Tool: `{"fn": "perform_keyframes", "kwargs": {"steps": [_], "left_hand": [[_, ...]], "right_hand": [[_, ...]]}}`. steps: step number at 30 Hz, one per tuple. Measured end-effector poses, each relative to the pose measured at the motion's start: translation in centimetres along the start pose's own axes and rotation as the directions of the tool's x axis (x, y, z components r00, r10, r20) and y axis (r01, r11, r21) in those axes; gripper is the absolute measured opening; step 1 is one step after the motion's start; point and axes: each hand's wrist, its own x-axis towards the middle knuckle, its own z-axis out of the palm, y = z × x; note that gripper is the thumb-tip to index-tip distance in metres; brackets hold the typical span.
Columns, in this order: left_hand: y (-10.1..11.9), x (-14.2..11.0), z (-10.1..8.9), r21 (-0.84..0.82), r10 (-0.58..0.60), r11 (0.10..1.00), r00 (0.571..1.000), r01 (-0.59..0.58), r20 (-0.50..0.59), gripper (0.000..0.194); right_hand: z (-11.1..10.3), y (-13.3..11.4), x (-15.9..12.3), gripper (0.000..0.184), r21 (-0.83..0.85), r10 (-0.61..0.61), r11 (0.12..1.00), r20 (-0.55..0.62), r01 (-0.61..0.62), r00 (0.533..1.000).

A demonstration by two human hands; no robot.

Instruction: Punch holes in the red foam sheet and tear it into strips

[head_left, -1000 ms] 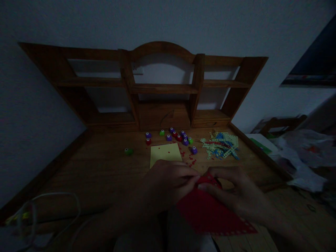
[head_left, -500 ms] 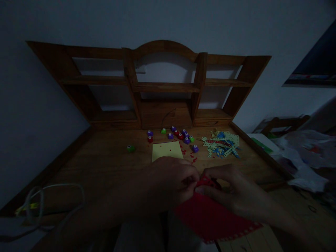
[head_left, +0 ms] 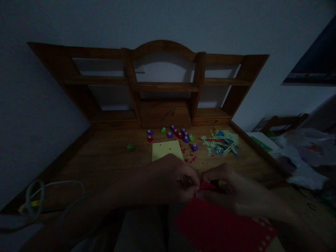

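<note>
A red sheet of paper (head_left: 217, 224) with rows of small punched holes along its edges hangs below my hands, above my lap. My left hand (head_left: 181, 178) is closed, its thumb and fingertips pinching the upper corner of the sheet. Right beside it, my right hand (head_left: 228, 189) grips the same corner between thumb and fingers. The fingertips of both hands nearly meet there. Something dark red sits within my right hand's grasp, too dim to make out. Beyond my hands lies a pale yellow sheet (head_left: 166, 149), partly covered by my left hand.
Several craft punches (head_left: 186, 139) in purple, red and green stand towards the back of the wooden desk (head_left: 105, 157). Red paper bits (head_left: 193, 159) are scattered near them. Punched paper strips (head_left: 223, 141) are heaped at right. A white cable (head_left: 63, 182) loops at left.
The red sheet has swung lower and to the right, its punched edge shifting with it. Both hands stay close together at the corner, with a slight change in the fingers.
</note>
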Motion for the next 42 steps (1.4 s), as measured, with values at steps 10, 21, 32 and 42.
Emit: {"fn": "perform_keyframes", "kwargs": {"steps": [10, 21, 32, 42], "left_hand": [[-0.5, -0.1, 0.1, 0.047, 0.039, 0.998, 0.996, -0.043, 0.076, 0.02], [-0.9, -0.4, 0.4, 0.077, 0.047, 0.996, 0.996, -0.053, 0.074, 0.019], [-0.9, -1.4, 2.8, 0.35, 0.076, 0.936, 0.992, -0.036, -0.101, 0.015], [-7.3, -0.7, 3.1, 0.333, 0.032, 0.93, 0.866, 0.157, -0.498, 0.015]], "right_hand": [[0.3, 0.0, 0.1, 0.012, -0.007, -0.019, 1.0, 0.002, 0.019, 1.0], [0.4, 0.1, 0.6, 0.014, -0.049, 0.013, 0.999, 0.033, -0.012, 0.999], [0.8, 0.8, 1.0, 0.016, -0.165, 0.024, 0.986, -0.051, -0.032, 0.998], [1.6, -1.6, -1.7, 0.009, -0.086, -0.019, 0.996, 0.064, 0.025, 0.998]]}}
